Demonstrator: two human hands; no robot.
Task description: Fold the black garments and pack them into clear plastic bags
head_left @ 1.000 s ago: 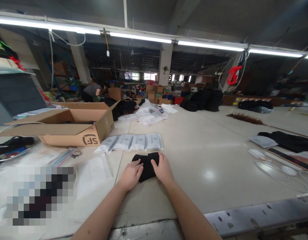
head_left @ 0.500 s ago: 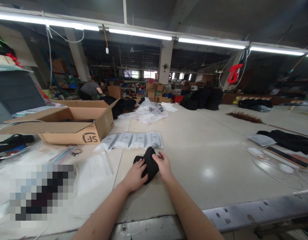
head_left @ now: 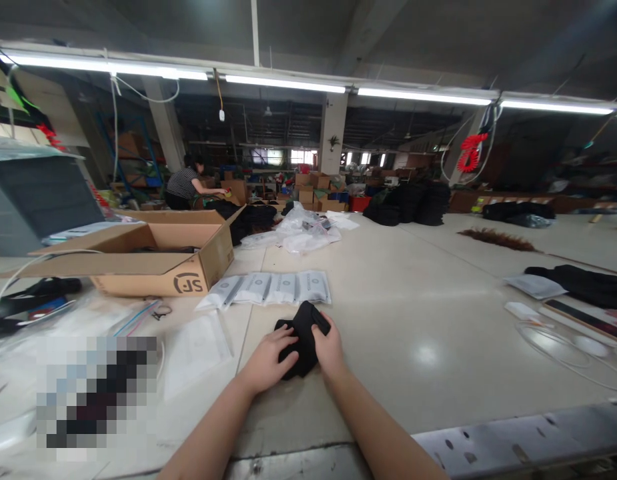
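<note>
A small black cloth (head_left: 304, 333) lies bunched on the pale table (head_left: 388, 320) in front of me. My left hand (head_left: 268, 360) presses on its left side with fingers curled over the fabric. My right hand (head_left: 328, 347) grips its right side, thumb on top. Just beyond the cloth lies a row of several white flat packets (head_left: 268, 289).
An open cardboard box (head_left: 153, 257) stands at the left. Clear bags and a white pouch (head_left: 195, 343) lie near my left arm. Black garments (head_left: 583, 283), a cable loop (head_left: 553, 337) and packets lie at the right. A person (head_left: 185, 187) works far back. A metal rail (head_left: 513, 443) edges the table.
The flat folded cloth was lifted and folded over; both hands now close around it as a thicker bundle. The distant person has straightened up.
</note>
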